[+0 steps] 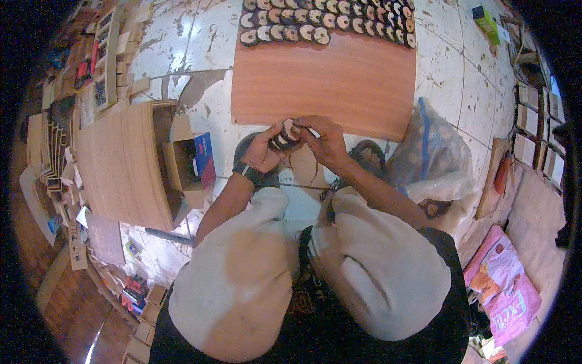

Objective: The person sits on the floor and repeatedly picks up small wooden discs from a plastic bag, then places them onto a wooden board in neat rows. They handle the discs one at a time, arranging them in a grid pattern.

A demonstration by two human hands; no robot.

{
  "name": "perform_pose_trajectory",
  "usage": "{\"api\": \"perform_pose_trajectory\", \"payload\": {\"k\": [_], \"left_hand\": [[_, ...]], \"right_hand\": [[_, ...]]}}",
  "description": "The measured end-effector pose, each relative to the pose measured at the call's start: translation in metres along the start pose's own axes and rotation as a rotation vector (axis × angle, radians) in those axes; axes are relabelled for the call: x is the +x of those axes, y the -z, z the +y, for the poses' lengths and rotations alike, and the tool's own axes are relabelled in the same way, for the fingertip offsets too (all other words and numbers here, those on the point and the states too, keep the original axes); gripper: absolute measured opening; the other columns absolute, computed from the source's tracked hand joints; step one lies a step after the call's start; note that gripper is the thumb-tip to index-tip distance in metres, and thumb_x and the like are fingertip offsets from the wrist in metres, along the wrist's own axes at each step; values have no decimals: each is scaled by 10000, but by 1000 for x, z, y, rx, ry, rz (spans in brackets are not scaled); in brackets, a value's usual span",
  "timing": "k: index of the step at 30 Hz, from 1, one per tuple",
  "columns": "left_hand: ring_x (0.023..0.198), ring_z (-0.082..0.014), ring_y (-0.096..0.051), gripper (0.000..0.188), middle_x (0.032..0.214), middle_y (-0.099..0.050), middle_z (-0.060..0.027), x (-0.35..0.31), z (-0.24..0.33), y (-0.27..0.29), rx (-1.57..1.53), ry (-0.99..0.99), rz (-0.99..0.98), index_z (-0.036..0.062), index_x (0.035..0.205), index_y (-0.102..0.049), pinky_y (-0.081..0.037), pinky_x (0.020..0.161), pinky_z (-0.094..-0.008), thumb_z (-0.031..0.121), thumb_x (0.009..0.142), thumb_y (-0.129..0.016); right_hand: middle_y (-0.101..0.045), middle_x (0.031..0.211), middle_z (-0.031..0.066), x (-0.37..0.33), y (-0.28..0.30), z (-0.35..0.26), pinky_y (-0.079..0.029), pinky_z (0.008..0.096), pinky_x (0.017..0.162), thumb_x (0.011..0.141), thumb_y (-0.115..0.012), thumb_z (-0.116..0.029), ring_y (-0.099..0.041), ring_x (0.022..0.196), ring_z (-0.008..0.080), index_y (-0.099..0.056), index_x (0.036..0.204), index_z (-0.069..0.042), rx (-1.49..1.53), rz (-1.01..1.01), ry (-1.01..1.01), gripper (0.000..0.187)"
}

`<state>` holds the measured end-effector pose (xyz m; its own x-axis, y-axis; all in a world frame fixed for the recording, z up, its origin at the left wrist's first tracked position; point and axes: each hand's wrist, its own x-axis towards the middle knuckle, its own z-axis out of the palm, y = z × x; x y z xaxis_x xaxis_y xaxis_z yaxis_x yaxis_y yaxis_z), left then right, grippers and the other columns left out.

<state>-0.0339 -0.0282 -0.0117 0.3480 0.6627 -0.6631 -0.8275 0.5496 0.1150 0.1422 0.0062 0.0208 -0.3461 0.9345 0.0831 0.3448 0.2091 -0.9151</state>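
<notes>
Between my knees and the board, my left hand (264,156) is closed around a short stack of small round dark-edged pieces with pale faces (283,137). My right hand (325,143) has its fingers pinched at the right side of that stack, touching the top piece. What the pieces are made of is too small to tell. Just beyond my hands lies a reddish-brown wooden board (324,79). Rows of similar dark-rimmed round pieces (339,21), many with a pale crescent face, cover its far end.
At the left stands a wooden box (124,164) beside an open carton (182,161) with a blue and red packet. A translucent sack (433,155) slumps on the tiles at the right. A pink bag (503,285) lies at lower right, a green box (487,25) at far right.
</notes>
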Motion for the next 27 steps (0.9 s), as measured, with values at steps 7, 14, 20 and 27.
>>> {"api": "perform_pose_trajectory", "payload": {"k": [7, 14, 20, 27], "left_hand": [[1041, -283, -572, 314, 1136, -573, -133, 7, -3, 6, -86, 46, 5, 33, 1173, -518, -485, 940, -486, 227, 929, -554], [999, -261, -594, 331, 1116, -600, -100, 13, 3, 13, 62, 34, -86, 84, 1196, -528, -517, 880, -428, 304, 949, -519], [1022, -308, -606, 435, 1185, -582, -147, 22, 12, 6, 153, 34, -66, 83, 1298, -451, -523, 863, -408, 360, 964, -471], [994, -329, -590, 493, 1177, -578, -173, 11, 3, 12, 175, 127, -50, 57, 1284, -480, -511, 841, -496, 417, 949, -459]], "right_hand": [[-675, 995, 105, 1, -2, 13, -444, 433, 823, 800, -681, -179, -617, 929, 307, -661, 925, -79, -73, -29, 38, 162], [-600, 1172, 167, 2, -2, 7, -413, 461, 946, 786, -700, -222, -556, 1085, 351, -594, 1126, -63, -206, -160, 102, 390], [-602, 1143, 168, 47, 18, 22, -435, 424, 938, 808, -661, -199, -582, 1039, 351, -568, 1165, -44, -138, 35, -170, 400], [-587, 1083, 187, 146, 61, 86, -469, 447, 867, 727, -703, -140, -572, 1008, 382, -524, 1148, -25, -207, 474, -101, 471]]}}
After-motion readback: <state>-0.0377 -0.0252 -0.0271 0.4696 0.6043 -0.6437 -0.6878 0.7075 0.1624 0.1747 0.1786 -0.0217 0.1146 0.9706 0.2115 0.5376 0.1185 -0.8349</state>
